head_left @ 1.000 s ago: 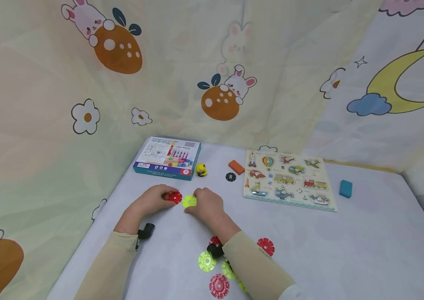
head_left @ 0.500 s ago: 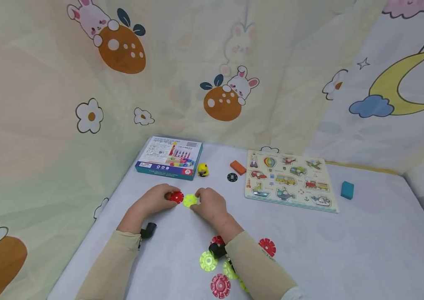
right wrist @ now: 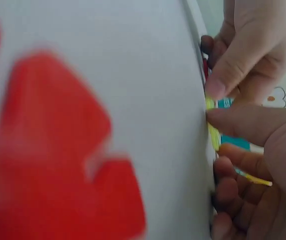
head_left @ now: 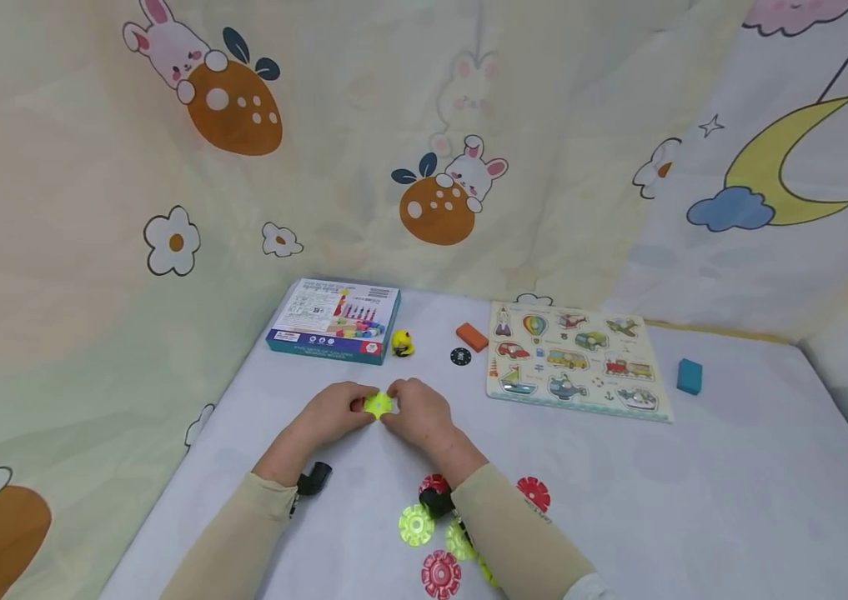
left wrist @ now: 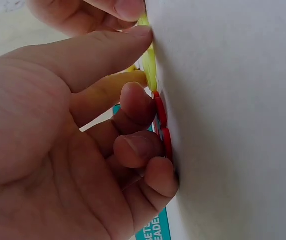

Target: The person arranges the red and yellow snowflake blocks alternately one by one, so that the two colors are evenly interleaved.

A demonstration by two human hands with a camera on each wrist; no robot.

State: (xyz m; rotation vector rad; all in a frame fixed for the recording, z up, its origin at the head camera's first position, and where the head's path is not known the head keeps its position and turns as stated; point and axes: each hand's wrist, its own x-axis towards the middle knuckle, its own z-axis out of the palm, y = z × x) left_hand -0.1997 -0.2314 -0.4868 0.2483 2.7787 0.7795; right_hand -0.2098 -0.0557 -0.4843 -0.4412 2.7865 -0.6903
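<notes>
A yellow-green interlocking disc with a notched rim [head_left: 378, 405] lies between the hands on the white tabletop. My left hand [head_left: 333, 414] pinches its left side with thumb and forefinger. The opposite side is pinched by my right hand [head_left: 421, 412]. In the left wrist view, a red disc [left wrist: 161, 110] stays beneath the left hand's other fingers, right beside the yellow-green one; the head view mostly hides it. More loose discs lie around the right forearm: a red one [head_left: 532, 493], a yellow-green one [head_left: 416, 526] and a darker red one [head_left: 441, 573].
Farther back are a teal-edged box [head_left: 333, 321], a small yellow toy [head_left: 403, 342], an orange block [head_left: 472, 337], a black chip [head_left: 461, 357] and a vehicle puzzle board [head_left: 577, 358]. A blue block [head_left: 689, 377] sits to the right. Printed cloth [head_left: 348, 167] hangs behind.
My left hand has moved right from the red disc to the yellow-green disc, covering the red one. My right hand keeps its pinch on the yellow-green disc.
</notes>
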